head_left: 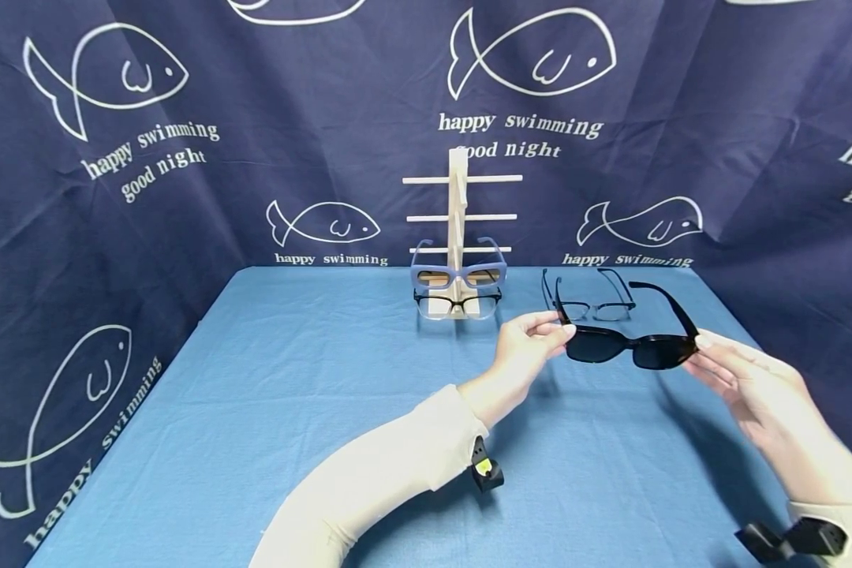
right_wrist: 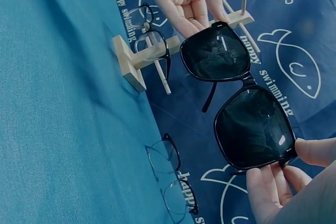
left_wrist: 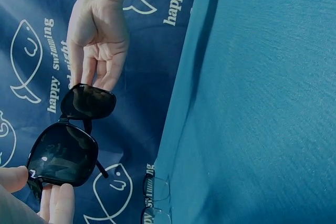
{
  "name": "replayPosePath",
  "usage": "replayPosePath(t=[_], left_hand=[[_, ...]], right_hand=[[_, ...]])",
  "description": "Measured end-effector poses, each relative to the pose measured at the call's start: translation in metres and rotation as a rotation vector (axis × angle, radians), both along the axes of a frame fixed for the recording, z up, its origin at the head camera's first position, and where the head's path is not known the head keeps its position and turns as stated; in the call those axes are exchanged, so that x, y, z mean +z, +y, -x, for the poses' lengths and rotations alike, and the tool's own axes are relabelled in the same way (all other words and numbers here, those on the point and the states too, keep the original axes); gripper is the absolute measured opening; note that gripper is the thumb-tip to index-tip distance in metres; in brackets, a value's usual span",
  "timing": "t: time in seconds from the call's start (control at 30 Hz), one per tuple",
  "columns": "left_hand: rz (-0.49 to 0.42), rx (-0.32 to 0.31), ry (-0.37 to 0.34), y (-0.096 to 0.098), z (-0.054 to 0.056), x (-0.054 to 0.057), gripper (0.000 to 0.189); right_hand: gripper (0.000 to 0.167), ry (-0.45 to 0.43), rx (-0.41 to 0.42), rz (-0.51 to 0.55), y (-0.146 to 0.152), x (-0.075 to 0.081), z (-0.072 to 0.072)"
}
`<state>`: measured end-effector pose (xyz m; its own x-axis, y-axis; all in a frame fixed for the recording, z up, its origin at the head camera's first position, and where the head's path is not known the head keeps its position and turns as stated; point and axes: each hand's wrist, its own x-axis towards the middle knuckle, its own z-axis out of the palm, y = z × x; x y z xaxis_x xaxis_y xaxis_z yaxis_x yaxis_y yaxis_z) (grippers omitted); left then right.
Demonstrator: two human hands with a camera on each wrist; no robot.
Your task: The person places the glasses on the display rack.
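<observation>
Black sunglasses (head_left: 599,345) with dark lenses are held up between both hands above the table, their temples unfolded and pointing toward the back. My left hand (head_left: 521,355) pinches the left hinge corner of the frame between thumb and fingers. At the opposite corner my right hand (head_left: 760,386) pinches the frame the same way. Both grips also show in the right wrist view, with the sunglasses (right_wrist: 254,127) tilted across it. Behind them, clear thin-framed glasses (head_left: 614,312) stand on the table with their temples up.
A wooden display stand (head_left: 457,197) with several crossbars rises at the back middle. Blue-framed sunglasses (head_left: 457,276) hang on it above black half-rim glasses (head_left: 457,306). A blue cloth (head_left: 291,379) covers the table, and a dark blue curtain (head_left: 326,134) with fish prints surrounds it.
</observation>
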<state>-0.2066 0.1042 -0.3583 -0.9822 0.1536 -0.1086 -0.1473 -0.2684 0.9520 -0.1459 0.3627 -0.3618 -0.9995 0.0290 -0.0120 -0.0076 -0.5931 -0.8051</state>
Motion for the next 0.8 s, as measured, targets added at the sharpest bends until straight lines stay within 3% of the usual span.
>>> replayPosePath(t=[0.37,0.8], left_hand=[[-0.009,-0.012,0.027,-0.005,0.002,0.003,0.027],[-0.013,-0.038,0.034,-0.017,0.004,0.010,0.030]], right_hand=[[0.032,-0.030,-0.012,-0.045,-0.004,0.008,0.001],[0.031,0.017,-0.038,-0.092,-0.015,0.016,0.001]])
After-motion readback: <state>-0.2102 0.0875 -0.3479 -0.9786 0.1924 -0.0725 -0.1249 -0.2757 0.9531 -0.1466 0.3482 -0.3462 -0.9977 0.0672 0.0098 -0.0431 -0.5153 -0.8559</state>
